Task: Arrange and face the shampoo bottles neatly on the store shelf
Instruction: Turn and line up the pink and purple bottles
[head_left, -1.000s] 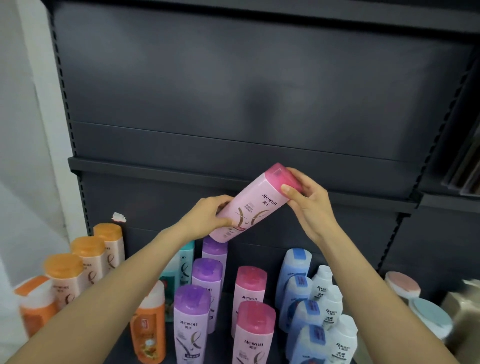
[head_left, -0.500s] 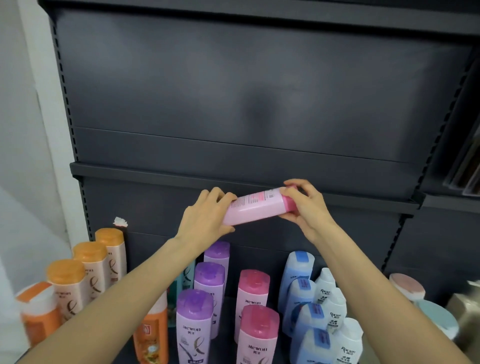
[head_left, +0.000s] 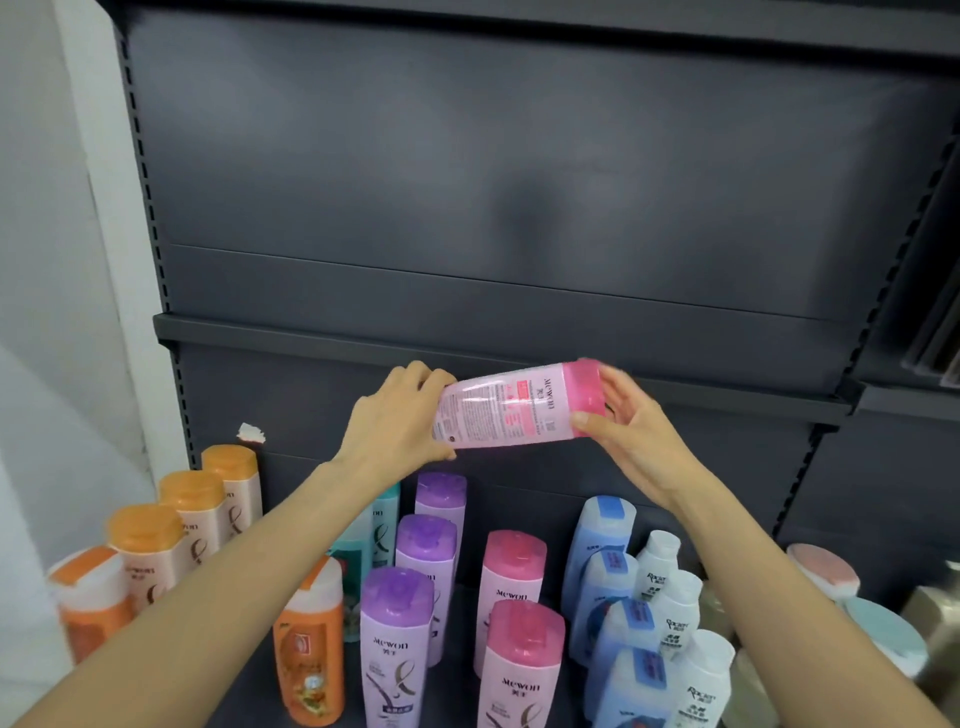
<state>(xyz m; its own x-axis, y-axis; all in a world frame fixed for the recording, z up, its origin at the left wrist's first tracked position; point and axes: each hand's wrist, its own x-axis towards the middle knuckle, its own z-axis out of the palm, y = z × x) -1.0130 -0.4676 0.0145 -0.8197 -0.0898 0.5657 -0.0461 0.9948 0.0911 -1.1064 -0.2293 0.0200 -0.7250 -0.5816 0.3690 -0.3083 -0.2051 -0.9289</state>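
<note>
Overhead, one pink bottle (head_left: 511, 405) between two hands.

You hold a pink shampoo bottle (head_left: 511, 408) nearly level in front of the empty dark shelf (head_left: 467, 345), its back label toward you. Your left hand (head_left: 400, 423) grips its base, and your right hand (head_left: 621, 415) pinches the pink cap end. Below, purple bottles (head_left: 397, 639), pink bottles (head_left: 522, 665), blue bottles (head_left: 602, 540) and orange-capped bottles (head_left: 192, 514) stand in rows.
</note>
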